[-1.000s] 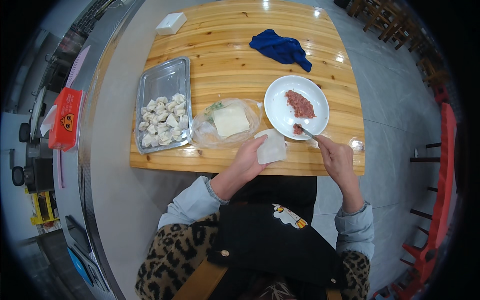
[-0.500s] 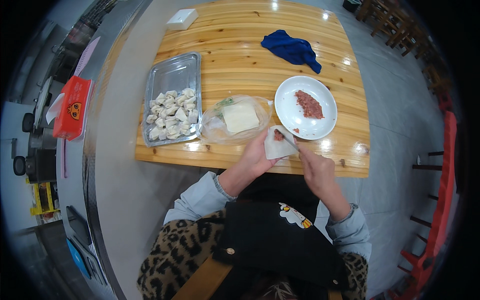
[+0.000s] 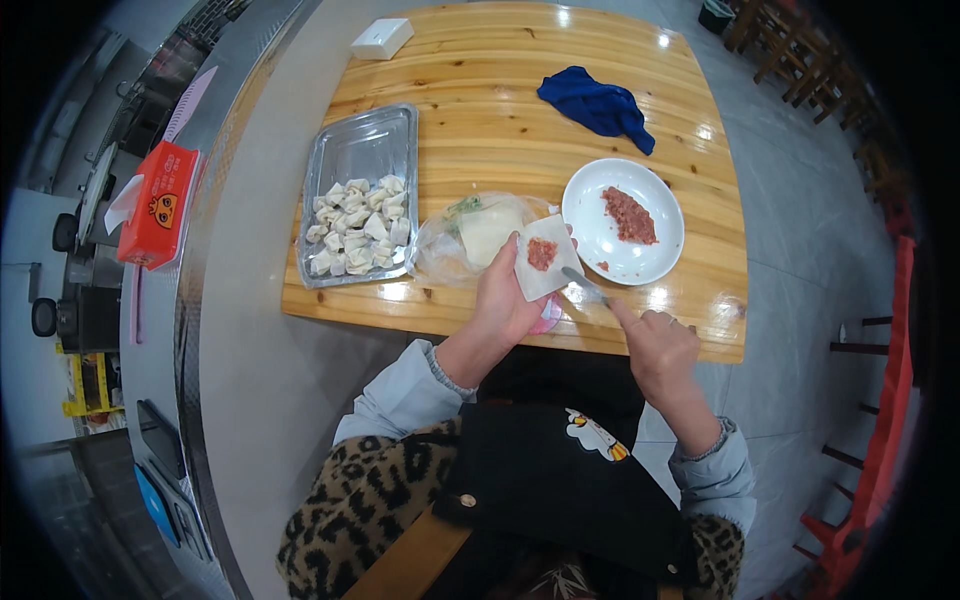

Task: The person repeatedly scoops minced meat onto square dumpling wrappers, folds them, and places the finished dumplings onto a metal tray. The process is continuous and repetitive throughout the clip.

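A square dumpling wrapper (image 3: pixel 536 283) lies across the palm and fingers of my left hand (image 3: pixel 503 305), with the thumb over its left edge. A flattened dab of minced meat (image 3: pixel 541 254) sits in the middle of it. My right hand (image 3: pixel 660 348) is closed round a slim metal utensil, apparently a flat-bladed knife (image 3: pixel 586 287), whose tip is at the wrapper's right edge. Just beyond stands a white bowl (image 3: pixel 585 232) with more minced meat (image 3: pixel 631 216) in it. Left of the wrapper, a stack of wrappers (image 3: pixel 487 236) rests in a clear plastic bag (image 3: pixel 436 250).
A metal tray (image 3: pixel 352 128) at the left holds several folded dumplings (image 3: pixel 358 222). A blue cloth (image 3: pixel 597 103) and a white box (image 3: pixel 382 39) lie farther back. Something pink and round (image 3: pixel 547 316) shows at the table's near edge. A red tissue pack (image 3: pixel 160 207) is on the left counter.
The meat now lies spread on the wrapper, and the knife has drawn back rightward from it. The wrapper is tilted up more openly. The whole view has shifted slightly.
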`<state>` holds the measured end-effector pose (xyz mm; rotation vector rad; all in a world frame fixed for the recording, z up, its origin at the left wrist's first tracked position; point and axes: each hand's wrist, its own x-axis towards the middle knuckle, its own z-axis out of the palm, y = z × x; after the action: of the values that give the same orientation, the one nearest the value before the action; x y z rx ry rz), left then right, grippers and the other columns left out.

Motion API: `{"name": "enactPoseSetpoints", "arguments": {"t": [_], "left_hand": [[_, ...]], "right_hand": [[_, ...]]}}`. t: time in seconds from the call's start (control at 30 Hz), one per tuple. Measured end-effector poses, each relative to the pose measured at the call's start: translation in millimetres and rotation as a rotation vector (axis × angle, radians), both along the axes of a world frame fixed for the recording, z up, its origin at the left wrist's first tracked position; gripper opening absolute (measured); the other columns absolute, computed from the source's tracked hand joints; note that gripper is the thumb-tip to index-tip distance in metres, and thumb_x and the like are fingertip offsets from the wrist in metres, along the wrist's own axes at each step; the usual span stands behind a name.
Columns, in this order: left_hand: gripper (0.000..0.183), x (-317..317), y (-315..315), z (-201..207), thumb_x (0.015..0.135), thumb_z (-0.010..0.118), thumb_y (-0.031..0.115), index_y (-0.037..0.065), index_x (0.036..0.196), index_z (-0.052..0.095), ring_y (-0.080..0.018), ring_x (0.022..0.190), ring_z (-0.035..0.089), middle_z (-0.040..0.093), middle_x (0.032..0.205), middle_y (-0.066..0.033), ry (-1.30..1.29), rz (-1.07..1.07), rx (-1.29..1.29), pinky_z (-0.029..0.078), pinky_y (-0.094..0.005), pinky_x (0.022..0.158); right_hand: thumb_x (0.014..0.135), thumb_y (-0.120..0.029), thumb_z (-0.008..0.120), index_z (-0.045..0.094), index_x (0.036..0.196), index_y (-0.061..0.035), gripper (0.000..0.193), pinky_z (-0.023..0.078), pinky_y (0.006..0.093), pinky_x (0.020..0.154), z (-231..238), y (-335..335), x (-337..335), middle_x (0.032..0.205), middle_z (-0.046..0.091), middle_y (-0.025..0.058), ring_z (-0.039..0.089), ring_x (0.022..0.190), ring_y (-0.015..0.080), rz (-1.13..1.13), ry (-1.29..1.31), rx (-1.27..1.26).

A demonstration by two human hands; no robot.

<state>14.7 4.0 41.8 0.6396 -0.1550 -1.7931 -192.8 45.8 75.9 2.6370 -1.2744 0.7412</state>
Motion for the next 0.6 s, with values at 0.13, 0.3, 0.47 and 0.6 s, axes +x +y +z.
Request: {"name": "enactPoseSetpoints", "arguments": {"t": [0.13, 0.3, 0.47, 0.6], "left_hand": [[0.060, -8, -3, 7, 0.101, 0.019, 0.041, -0.004, 0.137, 0.032, -0.0314, 0.125, 0.044, 0.046, 0.134, -0.0191, 0.094, -0.069, -0.128, 0.034, -0.0443, 0.107], [0.065, -18, 1, 14, 0.100, 0.016, 0.047, -0.004, 0.137, 0.033, -0.0315, 0.124, 0.045, 0.046, 0.134, -0.0200, 0.137, -0.059, -0.126, 0.033, -0.0447, 0.107], [0.061, -14, -5, -2, 0.100, 0.020, 0.043, -0.002, 0.138, 0.032, -0.0316, 0.127, 0.042, 0.043, 0.137, -0.0177, 0.069, 0.031, -0.102, 0.030, -0.0451, 0.109], [0.060, -16, -11, -18, 0.099, 0.020, 0.044, 0.001, 0.139, 0.033, -0.0310, 0.130, 0.039, 0.043, 0.139, -0.0155, 0.588, -0.129, -0.512, 0.025, -0.0461, 0.111]], "right_hand": [[0.090, -0.007, 0.055, 0.065, 0.110, -0.0021, 0.023, 0.031, 0.0225, 0.045, -11, -4, 11, 0.059, 0.047, -0.0017, 0.040, 0.050, 0.0056, -0.061, -0.863, 0.663], [0.094, -0.010, 0.051, 0.062, 0.111, 0.0031, 0.024, 0.028, 0.0176, 0.047, -28, -9, 22, 0.065, 0.044, -0.0095, 0.036, 0.055, -0.0006, -0.140, -1.151, 1.082], [0.093, -0.011, 0.052, 0.062, 0.111, 0.0023, 0.024, 0.029, 0.0175, 0.047, -20, -4, 9, 0.065, 0.047, -0.0080, 0.037, 0.054, 0.0000, -0.193, -1.173, 1.125], [0.093, -0.012, 0.052, 0.063, 0.111, 0.0009, 0.024, 0.033, 0.0181, 0.049, -16, -4, 7, 0.068, 0.051, -0.0058, 0.041, 0.057, 0.0008, -0.193, -1.174, 1.099]]}}
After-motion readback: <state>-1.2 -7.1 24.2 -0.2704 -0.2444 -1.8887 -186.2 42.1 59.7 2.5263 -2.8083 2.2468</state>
